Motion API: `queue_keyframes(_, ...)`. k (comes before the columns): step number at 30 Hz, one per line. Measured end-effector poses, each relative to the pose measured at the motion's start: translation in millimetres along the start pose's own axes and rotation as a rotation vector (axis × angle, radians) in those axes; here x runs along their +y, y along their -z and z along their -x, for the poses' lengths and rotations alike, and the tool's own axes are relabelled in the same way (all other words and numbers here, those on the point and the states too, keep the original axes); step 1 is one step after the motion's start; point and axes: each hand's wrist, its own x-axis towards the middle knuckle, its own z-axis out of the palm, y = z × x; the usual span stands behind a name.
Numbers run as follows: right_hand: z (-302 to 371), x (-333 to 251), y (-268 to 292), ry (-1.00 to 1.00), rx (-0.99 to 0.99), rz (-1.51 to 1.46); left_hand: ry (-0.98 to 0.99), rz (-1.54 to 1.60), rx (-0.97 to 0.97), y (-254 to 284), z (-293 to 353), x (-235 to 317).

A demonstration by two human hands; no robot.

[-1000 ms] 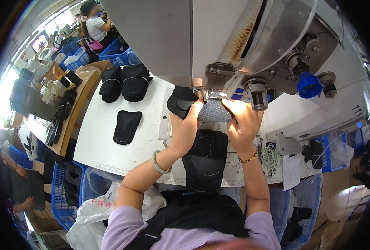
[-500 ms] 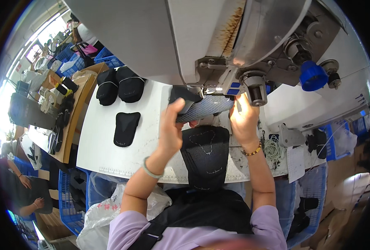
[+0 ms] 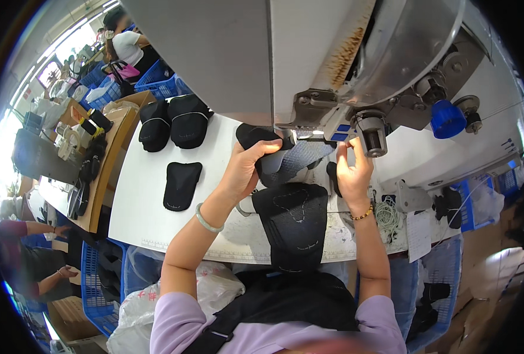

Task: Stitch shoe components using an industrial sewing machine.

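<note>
My left hand (image 3: 242,171) pinches a curved piece of black and grey mesh fabric (image 3: 297,160), thumb on top, at the head of a large sewing machine (image 3: 318,118). My right hand (image 3: 354,177) is raised at the right end of that fabric, thumb and forefinger pointing up next to the machine's metal knob. A small dark strip (image 3: 333,177) shows along its palm; what it belongs to is unclear, and the other fingers are hidden. Between my forearms a black mesh panel (image 3: 294,227) with white marking lines lies at the table's front edge.
Two banded stacks of black pieces (image 3: 189,121) and a single black piece (image 3: 182,186) lie left on the white table (image 3: 138,206). A tangle of pale cord (image 3: 387,213) lies at right. Blue crates (image 3: 99,289) flank the table. Other people are at the left.
My left thumb has shifted right over the fabric, which has turned and bunched. My right hand has lowered slightly, its fingers more visible. The view has shifted a little.
</note>
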Motion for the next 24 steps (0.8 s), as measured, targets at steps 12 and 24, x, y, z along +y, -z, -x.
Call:
queue_keyframes(12, 1.9, -3.6, 3.6, 0.019, 0.053, -0.120, -0.211, 0.052, -0.008, -19.3, 25.7, -25.8)
queue_keyframes(24, 3.0, -65.3, 27.8, -0.473, -0.447, -0.733, -0.159, -0.464, 0.104, 1.5, 39.2, -5.6)
